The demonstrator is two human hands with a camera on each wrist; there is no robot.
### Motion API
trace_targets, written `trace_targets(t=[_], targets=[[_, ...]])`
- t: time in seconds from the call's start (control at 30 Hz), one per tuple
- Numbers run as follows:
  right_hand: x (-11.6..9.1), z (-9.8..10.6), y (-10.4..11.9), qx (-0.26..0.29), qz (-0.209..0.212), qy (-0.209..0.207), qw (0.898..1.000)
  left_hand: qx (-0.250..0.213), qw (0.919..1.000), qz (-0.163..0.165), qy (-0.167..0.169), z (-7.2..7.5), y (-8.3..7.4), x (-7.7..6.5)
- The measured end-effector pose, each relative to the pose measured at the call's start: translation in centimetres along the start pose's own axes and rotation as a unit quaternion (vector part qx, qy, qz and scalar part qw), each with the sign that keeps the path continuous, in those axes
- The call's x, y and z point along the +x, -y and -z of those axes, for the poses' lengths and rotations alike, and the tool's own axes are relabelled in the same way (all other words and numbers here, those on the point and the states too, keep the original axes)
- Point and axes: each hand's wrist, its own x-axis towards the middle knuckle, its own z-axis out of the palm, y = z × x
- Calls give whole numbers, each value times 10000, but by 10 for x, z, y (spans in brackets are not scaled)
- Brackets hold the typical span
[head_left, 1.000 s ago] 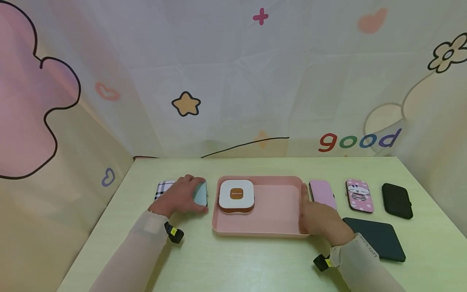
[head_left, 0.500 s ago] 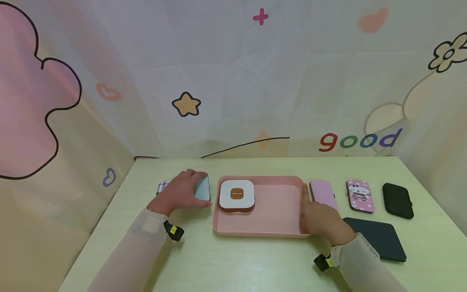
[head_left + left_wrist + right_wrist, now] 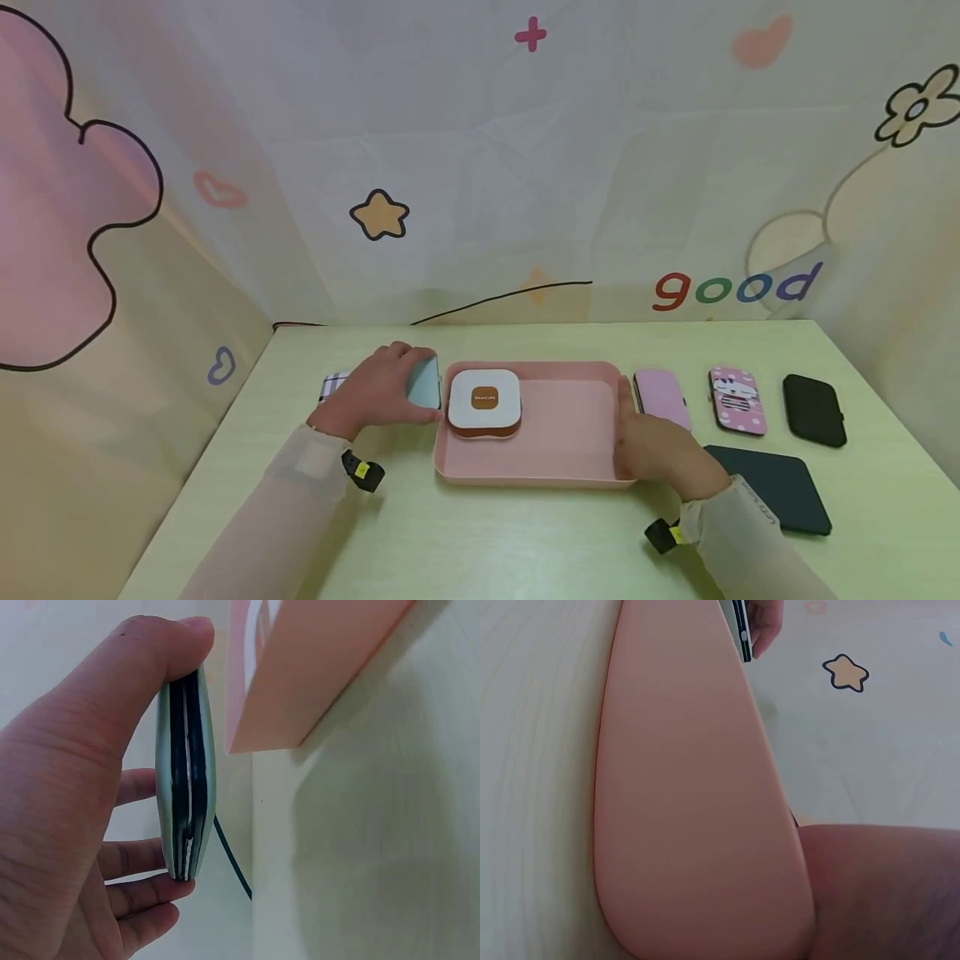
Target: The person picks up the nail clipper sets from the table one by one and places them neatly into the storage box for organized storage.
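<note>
In the head view my left hand [image 3: 378, 390] holds a pale green clamshell case [image 3: 424, 383] close to the left end of a pink tray [image 3: 570, 421]. The left wrist view shows the case [image 3: 186, 787] edge-on, with a dark frame and a seam, my thumb on one end and fingertips at the other. A white-topped box [image 3: 485, 400] with a brown label and brown base sits in the tray's left part. My right hand [image 3: 654, 450] lies against the tray's right end with a straight finger along the rim; its other fingers are hidden.
A plaid case [image 3: 333, 384] lies partly behind my left hand. Right of the tray lie a plain pink case [image 3: 662, 398], a patterned pink case [image 3: 738, 402], a black case [image 3: 814, 410] and a flat dark case [image 3: 780, 492], partly under my right sleeve. A printed curtain hangs behind the table.
My left hand has moved a little to the right with the pale green case, from near the plaid case to the tray's left rim. My right hand and the tray stay put.
</note>
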Motion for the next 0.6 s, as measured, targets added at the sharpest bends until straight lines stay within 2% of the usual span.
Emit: trace_targets(t=[0.33, 0.6], targets=[[1, 0, 0, -24, -12, -24, 10000, -101, 9997, -211, 10, 7, -16, 10], [3, 0, 0, -66, -35, -27, 10000, -176, 9997, -155, 8, 14, -32, 19]])
